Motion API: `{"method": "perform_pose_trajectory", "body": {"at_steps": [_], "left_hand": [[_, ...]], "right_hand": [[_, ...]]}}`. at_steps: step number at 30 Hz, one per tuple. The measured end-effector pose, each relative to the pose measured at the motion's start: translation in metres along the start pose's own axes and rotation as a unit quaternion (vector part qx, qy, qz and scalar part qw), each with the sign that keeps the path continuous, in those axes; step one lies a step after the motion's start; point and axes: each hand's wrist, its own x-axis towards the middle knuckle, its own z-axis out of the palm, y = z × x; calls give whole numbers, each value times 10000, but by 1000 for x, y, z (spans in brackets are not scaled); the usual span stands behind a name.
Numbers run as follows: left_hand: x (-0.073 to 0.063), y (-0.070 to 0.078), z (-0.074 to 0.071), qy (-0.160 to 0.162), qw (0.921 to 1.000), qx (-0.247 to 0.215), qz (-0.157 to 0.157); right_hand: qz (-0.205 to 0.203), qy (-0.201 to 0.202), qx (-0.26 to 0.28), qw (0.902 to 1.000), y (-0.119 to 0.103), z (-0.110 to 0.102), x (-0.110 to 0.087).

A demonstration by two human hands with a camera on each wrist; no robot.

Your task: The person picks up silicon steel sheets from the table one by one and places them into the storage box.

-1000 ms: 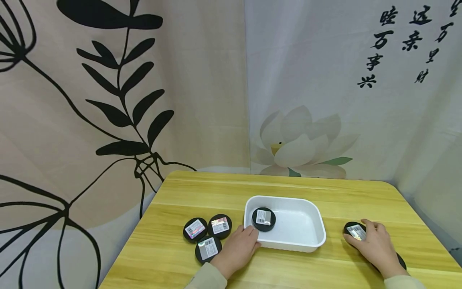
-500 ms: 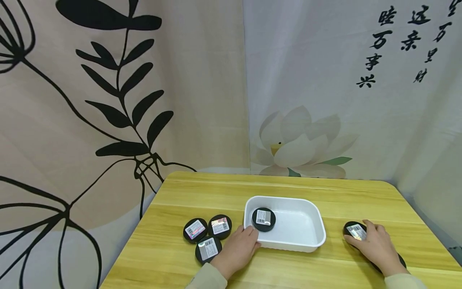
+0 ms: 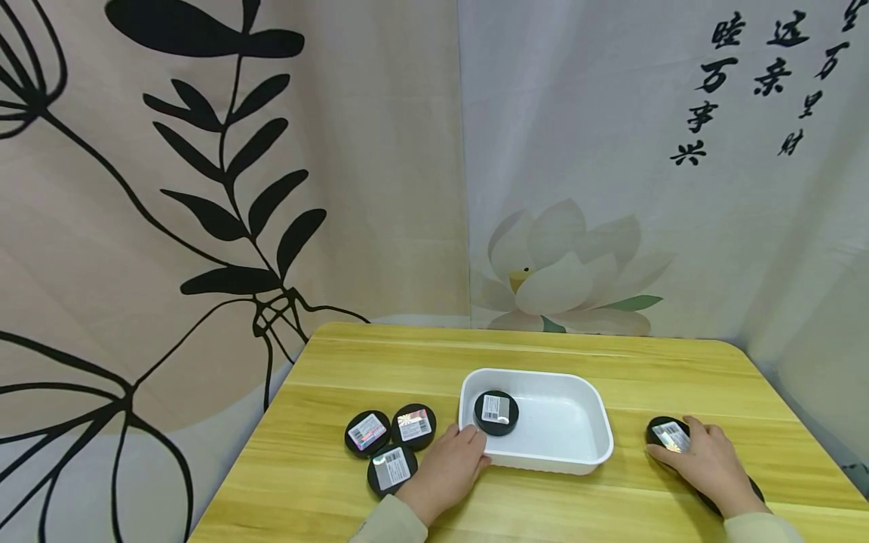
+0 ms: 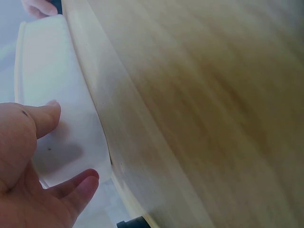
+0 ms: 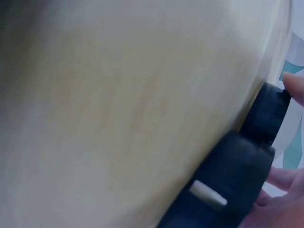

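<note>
My left hand (image 3: 448, 467) grips the near left corner of a white rectangular tray (image 3: 600, 452); in the left wrist view the thumb (image 4: 47, 118) lies on the tray's side wall. Inside the tray's left end lies a black round flat container (image 3: 496, 426) with a barcode label. At the right, my right hand (image 3: 709, 460) holds another black round container (image 3: 661, 428) by its edge, partly covering its label. A further black round container (image 5: 223, 185) sits right beside it in the right wrist view; in the head view my hand and wrist hide most of it.
Left of the tray, three black round containers with labels stand grouped together: one at the left (image 3: 367, 433), one at the back (image 3: 414, 426) and one in front (image 3: 391, 469). The wooden table (image 3: 380, 354) ends before a printed curtain (image 3: 394, 188).
</note>
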Motion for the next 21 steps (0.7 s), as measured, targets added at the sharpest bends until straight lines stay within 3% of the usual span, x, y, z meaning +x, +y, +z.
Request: {"method": "perform_pose_trajectory", "body": {"at_steps": [21], "left_hand": [[-1, 0, 0, -32, 10000, -18, 34]], "right_hand": [[10, -173, -137, 9998, 4, 3, 4]]}}
